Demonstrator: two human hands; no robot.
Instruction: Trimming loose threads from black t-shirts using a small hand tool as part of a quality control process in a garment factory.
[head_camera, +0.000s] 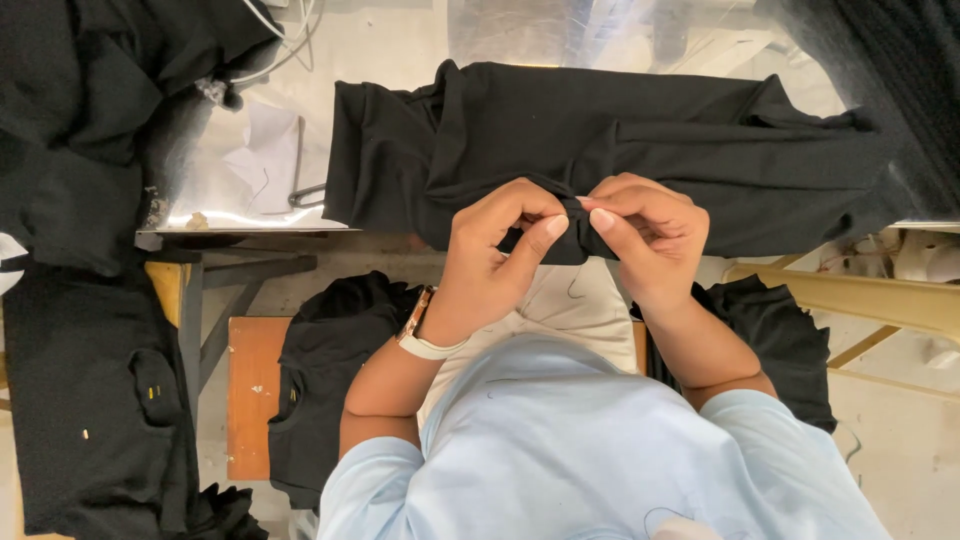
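A black garment (640, 140) lies folded across a shiny metal table (250, 195), its near edge hanging over the table's front. My left hand (495, 255) and my right hand (650, 235) meet at that near edge. Both pinch a small bunched fold of the black fabric between thumb and fingers, fingertips almost touching. A watch with a white strap (420, 335) sits on my left wrist. What lies inside the pinched fold is hidden.
More black garments are heaped at the left (80, 120), on a wooden bench (255, 390) below, and beside my right arm (780, 330). White paper (265, 150) and cables (285, 35) lie on the table. A wooden frame (860, 295) runs at the right.
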